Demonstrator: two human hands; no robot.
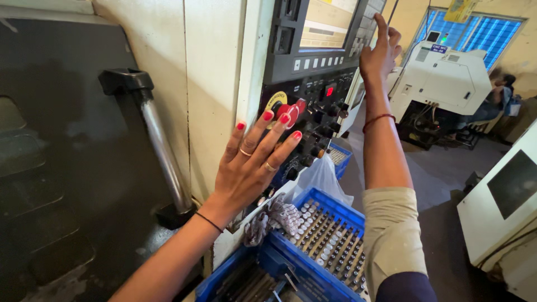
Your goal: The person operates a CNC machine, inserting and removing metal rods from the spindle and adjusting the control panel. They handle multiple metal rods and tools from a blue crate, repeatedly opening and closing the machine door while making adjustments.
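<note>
Head view: we look down along both forearms at a machine control panel (313,72) that fills the middle of the scene.
Left hand: our left hand (251,162) is spread flat, fingers apart and pointing up and to the right, grasping nothing.
Left fingertips: the fingertips (282,118) lie at the red mushroom button (292,111) on its yellow ring; we cannot tell whether they press it or only hover just in front.
Right hand: our right hand (380,53) is raised far and high, loosely opened, with one finger stretched up to the keypad (366,33) at the right edge of the panel; it grips nothing.
Screen: the pale display (327,22) sits above the knobs, between the two hands and nearer the right one.
Knobs: black rotary knobs (321,131) run down the panel just right of the left hand.
Door: a dark machine door with a steel handle (159,142) stands to the left, well apart from both hands.
Crate: a blue crate (319,251) of metal rods lies near us, below and between the forearms.
Background: a white machine (442,78) stands far right.
</note>
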